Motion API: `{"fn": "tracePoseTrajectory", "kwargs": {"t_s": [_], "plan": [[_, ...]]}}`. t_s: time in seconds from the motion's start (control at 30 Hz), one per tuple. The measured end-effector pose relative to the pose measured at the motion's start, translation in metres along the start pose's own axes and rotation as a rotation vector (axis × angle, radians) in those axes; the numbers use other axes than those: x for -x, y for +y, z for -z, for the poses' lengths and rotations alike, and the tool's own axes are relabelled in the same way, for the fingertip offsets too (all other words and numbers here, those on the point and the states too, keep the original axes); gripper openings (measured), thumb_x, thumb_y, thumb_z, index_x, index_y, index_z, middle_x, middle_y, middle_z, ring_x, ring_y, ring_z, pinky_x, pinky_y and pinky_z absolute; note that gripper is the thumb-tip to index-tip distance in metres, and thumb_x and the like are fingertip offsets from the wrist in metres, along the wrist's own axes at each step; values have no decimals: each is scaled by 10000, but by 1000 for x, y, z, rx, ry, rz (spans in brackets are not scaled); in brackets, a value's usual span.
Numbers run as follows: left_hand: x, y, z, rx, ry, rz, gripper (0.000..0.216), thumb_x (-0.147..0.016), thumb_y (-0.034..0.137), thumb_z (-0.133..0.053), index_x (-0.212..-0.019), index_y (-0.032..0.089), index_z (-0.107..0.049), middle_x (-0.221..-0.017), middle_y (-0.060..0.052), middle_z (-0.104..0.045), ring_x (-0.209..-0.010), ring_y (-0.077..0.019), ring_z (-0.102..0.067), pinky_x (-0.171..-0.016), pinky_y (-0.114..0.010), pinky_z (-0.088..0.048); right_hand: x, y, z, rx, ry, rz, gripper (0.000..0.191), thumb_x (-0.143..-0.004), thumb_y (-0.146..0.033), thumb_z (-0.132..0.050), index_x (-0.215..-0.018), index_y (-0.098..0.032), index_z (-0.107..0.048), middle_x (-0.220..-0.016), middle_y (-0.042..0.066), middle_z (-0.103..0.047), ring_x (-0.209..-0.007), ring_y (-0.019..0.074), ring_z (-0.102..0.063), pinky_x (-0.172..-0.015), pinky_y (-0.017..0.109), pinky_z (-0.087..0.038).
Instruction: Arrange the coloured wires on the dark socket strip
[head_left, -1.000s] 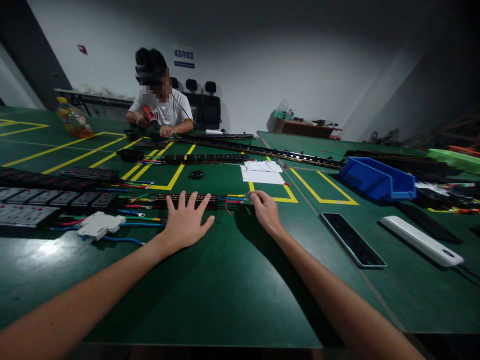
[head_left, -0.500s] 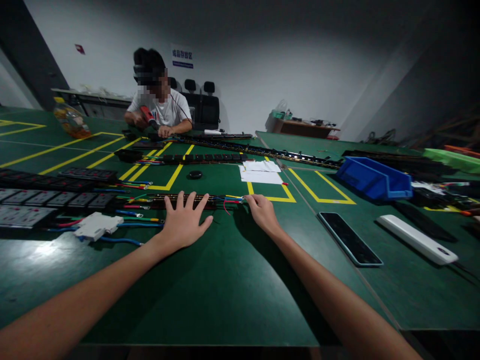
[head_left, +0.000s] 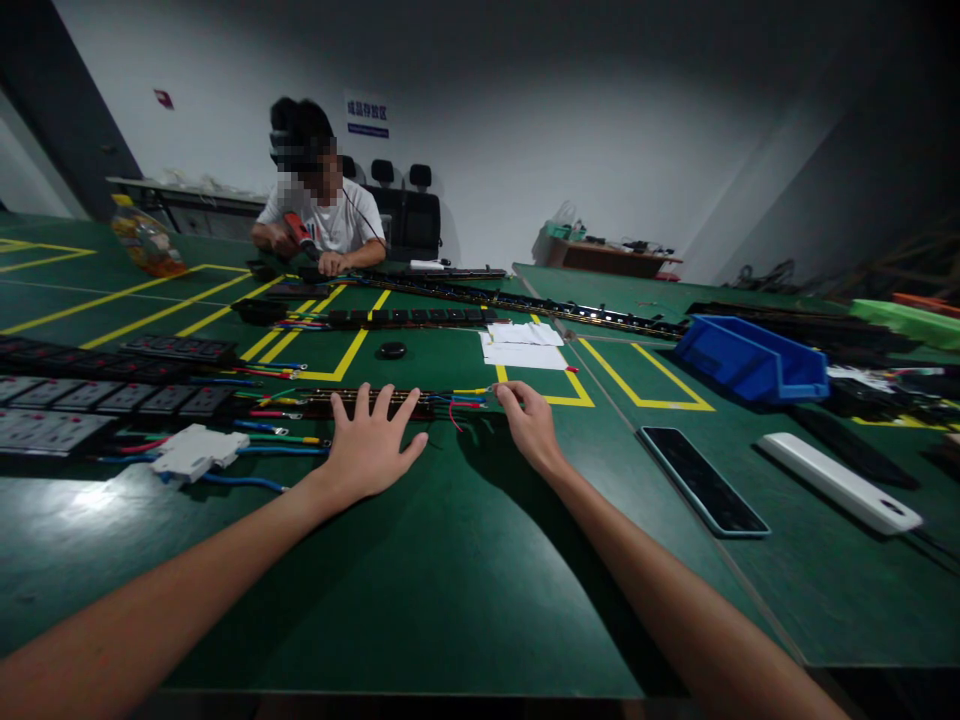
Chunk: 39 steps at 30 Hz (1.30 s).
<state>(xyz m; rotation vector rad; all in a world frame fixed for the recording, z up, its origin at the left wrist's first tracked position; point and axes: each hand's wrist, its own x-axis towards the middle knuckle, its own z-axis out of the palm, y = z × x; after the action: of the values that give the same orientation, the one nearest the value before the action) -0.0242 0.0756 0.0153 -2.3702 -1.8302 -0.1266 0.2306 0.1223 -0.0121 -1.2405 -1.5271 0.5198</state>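
Note:
My left hand (head_left: 373, 435) lies with its fingers spread over a dark strip with brass-coloured bars (head_left: 319, 402), pressing on it. Blue, red and yellow-sleeved wires come out of the strip's right end. My right hand (head_left: 531, 425) pinches the tip of the yellow-sleeved wire (head_left: 471, 391) between thumb and forefinger; the fingertips partly hide its metal end. Just below, a short red wire (head_left: 454, 415) bends down toward the table. Left of my left hand lie a white plastic connector block (head_left: 196, 452) and blue and green wires.
Grey socket strips (head_left: 112, 395) fill the left side. To the right are a phone (head_left: 703, 480), a long white device (head_left: 840, 482) and a blue bin (head_left: 750, 360). Papers (head_left: 521, 348) and a small black object (head_left: 391, 350) lie beyond my hands. Across the table, a person (head_left: 322, 215) holds a red power tool.
My right hand has shifted slightly to the right, and the yellow-sleeved wire now shows straighter beside the blue ones. My left hand stays spread on the strip.

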Motion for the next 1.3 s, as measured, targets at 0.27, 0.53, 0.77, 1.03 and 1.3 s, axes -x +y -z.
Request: {"fn": "tracePoseTrajectory", "kwargs": {"t_s": [0.27, 0.53, 0.77, 1.03, 1.3], "plan": [[0, 0, 1, -1, -1, -3, 759, -980, 673, -281, -1636, 292, -273, -1646, -166, -366, -1503, -495, -273, -1128, -810, -173, -1, -2, 3, -100, -20, 3, 481, -960, -542, -467, -1028, -175, -771, -1055, 108, -766, -992, 260, -678, -837, 353, -498], [1, 1, -2, -14, 35, -10, 749, -986, 657, -282, -1634, 281, -284, -1635, -175, -380, -1494, -502, -281, -1121, -817, -168, -2, 9, 1, 146, -42, -26, 509, -988, -502, -390, -895, -187, -779, -915, 91, -762, -893, 248, -669, -805, 335, -449], [0, -1, -5, -21, 40, -16, 754, -985, 672, -256, -1634, 289, -281, -1632, -181, -381, -1497, -496, -281, -1116, -818, -179, -1, 5, 2, 356, -104, 34, 576, -1014, -533, -352, -607, -224, -618, -648, 61, -631, -642, 213, -566, -646, 318, -352], [0, 1, -2, -5, 29, -4, 750, -981, 662, -288, -1632, 290, -289, -1640, -161, -379, -1497, -498, -277, -1127, -814, -158, -2, 3, 1, 169, -43, 13, 461, -973, -518, -435, -851, -189, -734, -868, 71, -744, -819, 230, -642, -739, 313, -428], [1, 1, 0, -25, 19, -6, 748, -986, 655, -280, -1634, 282, -284, -1636, -179, -376, -1493, -497, -288, -1123, -805, -185, -2, -2, 2, -82, -22, 7, 424, -939, -509, -494, -966, -178, -758, -981, 85, -768, -939, 253, -685, -839, 338, -496]]}}
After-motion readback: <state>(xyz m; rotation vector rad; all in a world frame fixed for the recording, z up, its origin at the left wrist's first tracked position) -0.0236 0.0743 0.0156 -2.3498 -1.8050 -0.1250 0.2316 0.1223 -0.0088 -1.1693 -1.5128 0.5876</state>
